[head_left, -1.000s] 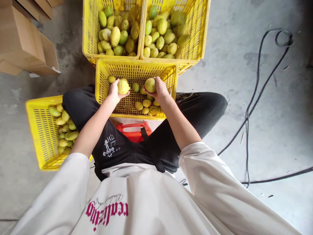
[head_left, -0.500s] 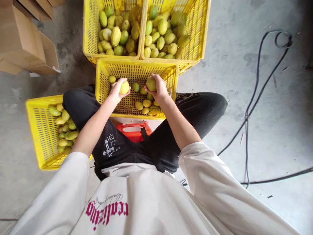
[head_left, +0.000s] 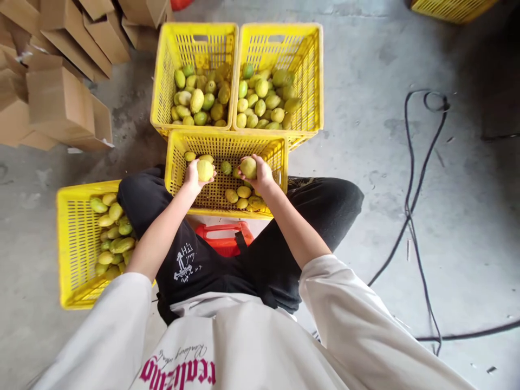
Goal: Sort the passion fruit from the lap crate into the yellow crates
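Note:
My left hand [head_left: 194, 174] is closed round a roundish yellow fruit [head_left: 205, 170]. In my right hand [head_left: 262, 172] sits a duller yellow-green fruit [head_left: 248, 168], with the fingers curled about it. Both hands are over the small yellow crate [head_left: 227, 207] between my knees. Inside it, several fruits [head_left: 244, 192] lie bunched near my right hand, a greener one [head_left: 226, 167] rests between the hands, and a small yellow one [head_left: 189, 156] lies beyond my left hand. The exact kind of fruit is unclear.
Beyond the small crate stand two larger yellow crates, left [head_left: 162, 81] and right [head_left: 314, 81], holding many green and yellow fruits. Another fruit crate [head_left: 75, 244] stands by my left leg. Cardboard boxes [head_left: 60, 103] are at far left; a black cable [head_left: 410, 211] loops across the floor at right.
The view has shifted, so the crates appear lower and more of the far floor and boxes shows. Both hands keep hold of their fruits, with the held fruits turned slightly upward.

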Demonstrator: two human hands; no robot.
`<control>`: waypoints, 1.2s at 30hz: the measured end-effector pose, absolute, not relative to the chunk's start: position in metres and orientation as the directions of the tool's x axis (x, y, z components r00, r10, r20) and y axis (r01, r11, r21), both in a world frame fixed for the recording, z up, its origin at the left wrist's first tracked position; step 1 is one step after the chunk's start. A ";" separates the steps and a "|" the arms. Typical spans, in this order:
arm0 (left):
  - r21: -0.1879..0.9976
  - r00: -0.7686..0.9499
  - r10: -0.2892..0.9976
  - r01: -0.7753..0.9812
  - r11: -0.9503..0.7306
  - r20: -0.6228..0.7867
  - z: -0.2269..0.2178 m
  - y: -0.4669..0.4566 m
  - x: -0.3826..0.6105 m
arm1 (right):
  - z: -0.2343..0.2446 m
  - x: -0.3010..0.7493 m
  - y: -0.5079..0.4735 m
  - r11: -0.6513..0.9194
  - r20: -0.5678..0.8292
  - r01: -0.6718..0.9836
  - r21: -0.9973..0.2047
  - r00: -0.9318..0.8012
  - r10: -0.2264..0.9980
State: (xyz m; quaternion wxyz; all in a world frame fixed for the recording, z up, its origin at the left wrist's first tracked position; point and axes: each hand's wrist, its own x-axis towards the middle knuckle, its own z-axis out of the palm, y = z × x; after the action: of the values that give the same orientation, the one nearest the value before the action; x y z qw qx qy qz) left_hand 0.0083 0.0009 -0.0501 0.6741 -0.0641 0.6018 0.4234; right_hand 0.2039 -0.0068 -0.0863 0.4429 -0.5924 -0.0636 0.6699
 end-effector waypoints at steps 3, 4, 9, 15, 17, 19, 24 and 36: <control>0.431 -0.083 0.497 -0.634 0.642 -0.864 -0.050 -0.003 0.010 | -0.077 0.199 -0.011 -0.673 -0.832 -0.550 -0.495 0.078 0.549; 0.425 -0.103 0.476 -0.639 0.641 -0.873 -0.050 -0.004 0.010 | -0.075 0.198 -0.012 -0.687 -0.861 -0.567 -0.454 0.080 0.503; 0.368 -0.150 0.365 -0.661 0.654 -0.919 -0.048 -0.010 0.012 | -0.082 0.194 -0.022 -0.725 -0.910 -0.586 -0.361 0.049 0.412; 0.303 -0.060 0.433 -0.799 0.519 -0.900 -0.016 0.030 0.004 | -0.077 0.212 0.018 -0.686 -0.859 -0.592 -0.423 0.019 0.512; 0.421 -0.111 0.598 -0.810 0.408 -0.794 0.005 0.064 0.002 | -0.056 0.228 0.047 -0.613 -0.808 -0.639 -0.465 0.022 0.589; 0.519 -0.156 0.696 -0.780 0.349 -0.701 0.028 0.096 0.006 | -0.030 0.244 0.071 -0.458 -0.697 -0.689 -0.562 0.095 0.711; 0.628 -0.076 0.813 -0.677 0.383 -0.577 0.075 0.084 0.026 | 0.022 0.266 0.047 -0.299 -0.363 -0.509 -0.807 0.029 0.931; 0.872 0.235 0.967 -0.488 0.030 0.098 0.075 -0.095 -0.014 | 0.023 0.228 -0.091 -0.174 0.508 -0.824 -0.539 -0.483 0.713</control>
State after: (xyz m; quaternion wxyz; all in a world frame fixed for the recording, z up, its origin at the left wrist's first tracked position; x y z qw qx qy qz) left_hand -0.0142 -0.0945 0.0753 0.6601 0.4260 0.2813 0.5510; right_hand 0.2282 -0.0912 0.0225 0.5038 0.0696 -0.3989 0.7631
